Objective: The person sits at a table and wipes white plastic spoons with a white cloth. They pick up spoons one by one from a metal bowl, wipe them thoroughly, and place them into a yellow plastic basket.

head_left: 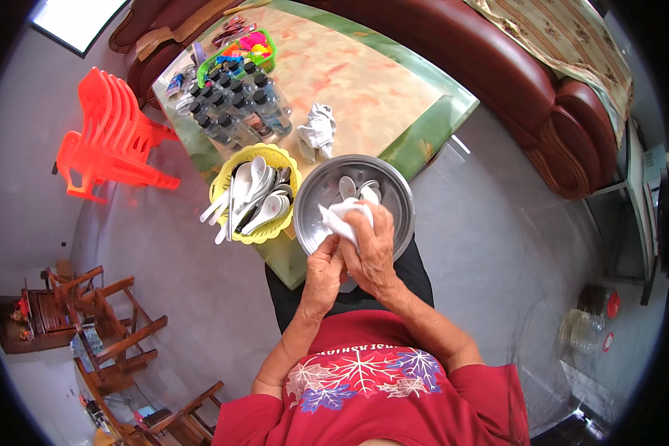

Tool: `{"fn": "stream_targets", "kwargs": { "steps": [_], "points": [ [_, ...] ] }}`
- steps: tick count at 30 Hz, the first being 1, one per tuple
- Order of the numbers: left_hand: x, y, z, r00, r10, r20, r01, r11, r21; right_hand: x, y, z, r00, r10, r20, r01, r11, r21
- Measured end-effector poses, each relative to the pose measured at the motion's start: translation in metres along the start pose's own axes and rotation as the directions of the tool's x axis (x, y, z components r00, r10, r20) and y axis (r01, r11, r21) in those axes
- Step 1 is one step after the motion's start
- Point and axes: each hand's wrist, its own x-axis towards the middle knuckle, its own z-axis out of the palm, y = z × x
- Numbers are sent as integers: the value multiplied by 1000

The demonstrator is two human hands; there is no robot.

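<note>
Over the near part of a steel bowl (403,195), my two hands are close together. My right hand (373,254) is closed round a white cloth (339,218), whose loose corner sticks out to the left. Just beside it, my left hand (324,276) has its fingers pinched together; what they hold is hidden by the fingers and the cloth. Several white spoons (348,186) lie at the far side inside the bowl. Left of it stands a yellow plastic basket (279,154) heaped with white spoons (257,182) and dark-handled utensils.
A crumpled white cloth (318,131) lies on the marble-look table (342,63) beyond the bowl. Several black-capped bottles (239,108) stand behind the basket, near a green basket (270,59). Stacked red chairs (111,134) are at left, a brown sofa (490,56) at the far right.
</note>
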Motion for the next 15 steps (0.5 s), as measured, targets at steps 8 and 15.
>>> {"fn": "stream_targets", "kwargs": {
  "steps": [8,15],
  "points": [
    [2,3,-2,989,146,5,-146,981,127,5,-9,-3,996,86,-2,-84,971,224],
    [-6,19,-1,984,161,74,-176,939,297,38,7,-3,842,454,291,-528,585,616]
  ]
}}
